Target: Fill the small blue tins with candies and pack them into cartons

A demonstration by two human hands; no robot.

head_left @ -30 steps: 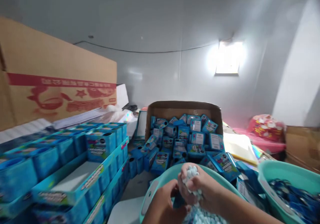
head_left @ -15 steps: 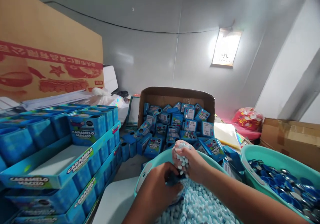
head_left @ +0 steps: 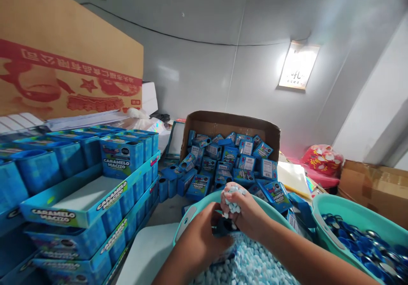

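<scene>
My right hand (head_left: pixel 244 213) is closed around a fistful of small pale blue candies (head_left: pixel 234 198), raised over a teal basin (head_left: pixel 191 221) heaped with more of the same candies (head_left: pixel 251 266). My left hand (head_left: pixel 204 240) is curled just beside and below it, closed on a small dark blue container (head_left: pixel 223 227) that is mostly hidden between the two hands. Both hands sit at the basin's near-left side.
A second teal basin (head_left: pixel 331 210) at the right holds blue round lids (head_left: pixel 360 244). An open cardboard box (head_left: pixel 232 123) behind is full of small blue cartons. Stacked blue display trays (head_left: pixel 86 204) with cartons stand at the left, a large printed cardboard box (head_left: pixel 63 64) beyond them.
The view has tilted down and shifted a little. My hands stay together over the basin, the right fist still full of candies, the left now lower against the container.
</scene>
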